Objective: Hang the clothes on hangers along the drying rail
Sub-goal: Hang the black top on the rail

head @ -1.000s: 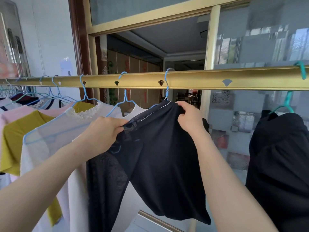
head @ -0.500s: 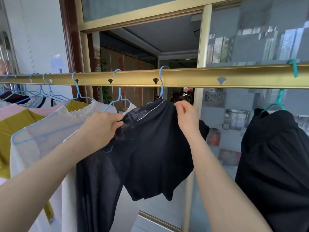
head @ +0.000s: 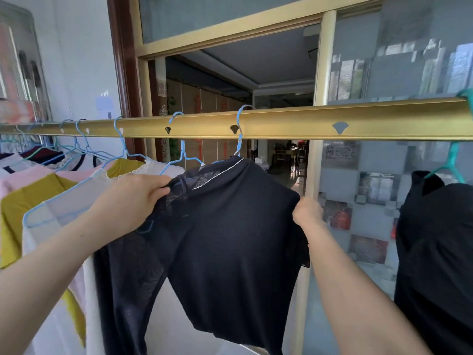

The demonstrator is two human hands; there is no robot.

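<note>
Black top (head: 230, 226) now sits spread on its hanger (head: 239, 146): your right hand (head: 307, 211) slid out to pinch one shoulder, left hand (head: 133, 201) gripping the other; nearly hung.

Soft daylight, wide-angle bending, slight motion blur

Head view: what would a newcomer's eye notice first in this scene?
The black top in the centre, hanging from a blue hanger on the gold rail, with the left hand and the right hand gripping its two shoulders. Next, the yellow garment in the row at the left, and another black garment at the far right.
</note>
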